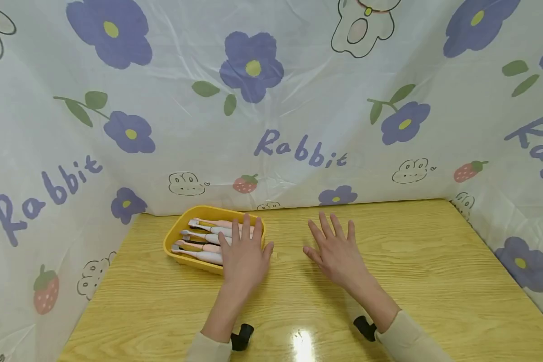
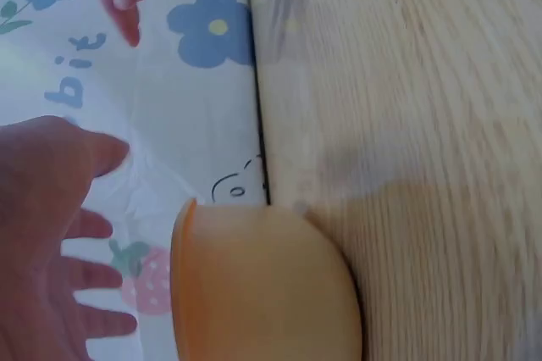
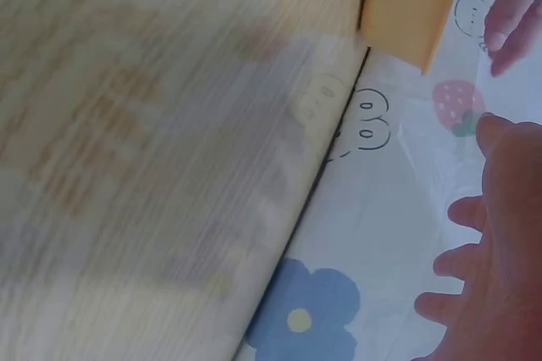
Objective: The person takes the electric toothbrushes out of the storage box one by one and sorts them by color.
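A yellow plastic bin [image 1: 168,250] on the left of the table holds several electric toothbrushes [image 1: 206,257], white and pink, lying side by side with their heads to the left. Over the bin's right part my left hand [image 1: 246,256] is spread, fingers straight, hiding the toothbrushes' handle ends. From the left wrist view, this hand hovers above the bin's orange-looking rim [image 2: 179,285] and holds nothing. My right hand [image 1: 341,256] is also spread and bare, raised above the table to the right of the bin; the right wrist view shows its fingers [image 3: 457,261] apart.
The wood-grain table [image 1: 416,256] reaches back to a white curtain [image 1: 294,110] printed with flowers, rabbits and strawberries, which also hangs along both sides. A black strap mount [image 1: 243,337] sits at the left wrist and another black mount [image 1: 365,328] at the right.
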Tool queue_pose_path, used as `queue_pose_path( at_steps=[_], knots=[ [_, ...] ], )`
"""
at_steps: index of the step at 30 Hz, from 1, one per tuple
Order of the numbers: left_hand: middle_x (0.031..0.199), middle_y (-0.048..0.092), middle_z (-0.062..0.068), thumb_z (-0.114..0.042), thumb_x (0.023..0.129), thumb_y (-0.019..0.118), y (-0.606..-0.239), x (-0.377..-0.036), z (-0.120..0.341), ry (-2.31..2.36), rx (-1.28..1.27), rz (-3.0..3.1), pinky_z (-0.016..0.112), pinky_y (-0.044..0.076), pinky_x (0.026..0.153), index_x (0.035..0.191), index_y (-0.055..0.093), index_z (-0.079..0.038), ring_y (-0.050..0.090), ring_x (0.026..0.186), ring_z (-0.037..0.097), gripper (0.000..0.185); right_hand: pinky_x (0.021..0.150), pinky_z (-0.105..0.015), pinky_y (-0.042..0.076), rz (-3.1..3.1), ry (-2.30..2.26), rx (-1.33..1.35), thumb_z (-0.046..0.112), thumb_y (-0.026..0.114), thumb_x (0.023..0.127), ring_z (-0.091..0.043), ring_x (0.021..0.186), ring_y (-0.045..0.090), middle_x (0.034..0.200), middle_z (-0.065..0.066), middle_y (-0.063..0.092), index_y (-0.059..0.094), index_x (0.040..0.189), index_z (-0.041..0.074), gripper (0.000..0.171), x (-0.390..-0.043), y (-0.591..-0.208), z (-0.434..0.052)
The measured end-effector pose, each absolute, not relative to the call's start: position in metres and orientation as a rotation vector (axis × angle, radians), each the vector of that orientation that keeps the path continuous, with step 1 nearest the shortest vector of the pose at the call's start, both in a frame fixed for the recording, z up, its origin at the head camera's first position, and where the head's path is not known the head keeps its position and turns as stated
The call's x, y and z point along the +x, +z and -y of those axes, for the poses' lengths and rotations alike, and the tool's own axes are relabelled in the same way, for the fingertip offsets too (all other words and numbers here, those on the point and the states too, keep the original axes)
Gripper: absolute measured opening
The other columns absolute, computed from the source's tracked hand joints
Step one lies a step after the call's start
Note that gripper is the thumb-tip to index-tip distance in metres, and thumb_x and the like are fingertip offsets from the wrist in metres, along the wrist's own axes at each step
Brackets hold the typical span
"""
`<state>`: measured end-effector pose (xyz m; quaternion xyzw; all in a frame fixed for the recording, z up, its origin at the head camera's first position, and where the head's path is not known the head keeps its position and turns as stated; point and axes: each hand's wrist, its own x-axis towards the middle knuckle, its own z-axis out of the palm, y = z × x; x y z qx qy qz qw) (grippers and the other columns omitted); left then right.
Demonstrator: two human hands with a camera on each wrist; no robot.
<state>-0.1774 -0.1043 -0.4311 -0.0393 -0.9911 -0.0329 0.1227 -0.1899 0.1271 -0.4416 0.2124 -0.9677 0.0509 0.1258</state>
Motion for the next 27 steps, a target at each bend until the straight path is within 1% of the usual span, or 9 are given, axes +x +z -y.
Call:
queue_pose_path(
  at_steps=[3, 5, 9, 11, 13, 18, 21, 24, 27],
  knots=[
    [0.154, 0.043, 0.023, -0.039, 0.101, 0.064, -0.426, -0.174, 0.114, -0.230, -0.040, 2.827, 0.075, 0.034, 0.105, 0.151, 0.050, -0.007, 0.038, 0.141, 0.047, 0.061, 0.114, -0.076, 0.018, 2.826, 0.152, 0.618, 0.051, 0.052, 0.105, -0.044, 0.149, 0.027, 0.164, -0.021, 0.030, 0.042, 0.158, 0.012, 0.067, -0.190, -0.443, -0.127],
    [0.148, 0.047, 0.025, -0.033, 0.099, 0.067, -0.424, -0.171, 0.125, -0.306, 0.028, 2.791, 0.074, 0.037, 0.101, 0.147, 0.052, -0.003, 0.042, 0.136, 0.049, 0.058, 0.114, -0.076, 0.018, 2.832, 0.158, 0.618, 0.051, 0.052, 0.105, -0.044, 0.149, 0.027, 0.165, -0.021, 0.029, 0.041, 0.158, 0.012, 0.067, -0.190, -0.444, -0.127],
    [0.147, 0.045, 0.032, -0.027, 0.096, 0.068, -0.424, -0.168, 0.153, -0.352, 0.186, 2.759, 0.076, 0.033, 0.104, 0.146, 0.050, 0.002, 0.041, 0.134, 0.054, 0.060, 0.114, -0.076, 0.017, 2.844, 0.160, 0.612, 0.051, 0.051, 0.106, -0.045, 0.150, 0.026, 0.165, -0.020, 0.028, 0.039, 0.160, 0.012, 0.067, -0.191, -0.444, -0.128],
    [0.145, 0.042, 0.037, -0.026, 0.096, 0.068, -0.425, -0.165, 0.166, -0.347, 0.247, 2.754, 0.076, 0.032, 0.105, 0.147, 0.047, 0.006, 0.039, 0.133, 0.058, 0.064, 0.114, -0.076, 0.018, 2.847, 0.160, 0.609, 0.050, 0.051, 0.106, -0.045, 0.149, 0.027, 0.165, -0.020, 0.029, 0.038, 0.160, 0.012, 0.068, -0.191, -0.443, -0.128],
    [0.143, 0.041, 0.042, -0.026, 0.095, 0.067, -0.427, -0.162, 0.179, -0.361, 0.294, 2.751, 0.076, 0.034, 0.102, 0.146, 0.044, 0.010, 0.039, 0.130, 0.062, 0.066, 0.113, -0.076, 0.019, 2.847, 0.158, 0.609, 0.051, 0.051, 0.105, -0.045, 0.149, 0.028, 0.164, -0.021, 0.030, 0.039, 0.159, 0.012, 0.068, -0.190, -0.443, -0.129],
    [0.133, 0.039, 0.044, -0.027, 0.097, 0.062, -0.432, -0.154, 0.203, -0.540, 0.426, 2.798, 0.072, 0.049, 0.080, 0.146, 0.031, 0.019, 0.045, 0.118, 0.061, 0.074, 0.112, -0.076, 0.023, 2.846, 0.143, 0.616, 0.053, 0.052, 0.104, -0.046, 0.146, 0.033, 0.163, -0.021, 0.032, 0.041, 0.158, 0.011, 0.069, -0.190, -0.444, -0.128],
    [0.136, 0.033, 0.045, -0.028, 0.097, 0.060, -0.437, -0.152, 0.213, -0.687, 0.520, 2.801, 0.070, 0.051, 0.074, 0.148, 0.020, 0.022, 0.049, 0.113, 0.060, 0.082, 0.111, -0.076, 0.024, 2.855, 0.141, 0.613, 0.053, 0.051, 0.105, -0.047, 0.145, 0.035, 0.162, -0.021, 0.033, 0.040, 0.159, 0.011, 0.069, -0.190, -0.444, -0.127],
    [0.139, 0.029, 0.048, -0.031, 0.097, 0.060, -0.441, -0.153, 0.220, -0.826, 0.599, 2.765, 0.070, 0.051, 0.078, 0.149, 0.010, 0.025, 0.052, 0.109, 0.061, 0.091, 0.111, -0.076, 0.025, 2.867, 0.168, 0.607, 0.052, 0.052, 0.105, -0.047, 0.143, 0.037, 0.161, -0.022, 0.035, 0.040, 0.159, 0.010, 0.069, -0.189, -0.445, -0.126],
    [0.141, 0.028, 0.051, -0.031, 0.097, 0.059, -0.442, -0.153, 0.225, -0.970, 0.660, 2.730, 0.071, 0.047, 0.091, 0.149, 0.002, 0.026, 0.048, 0.117, 0.063, 0.096, 0.108, -0.073, 0.034, 2.854, 0.190, 0.612, 0.049, 0.055, 0.104, -0.046, 0.136, 0.047, 0.154, -0.022, 0.046, 0.044, 0.155, 0.007, 0.067, -0.187, -0.446, -0.124]
  ],
)
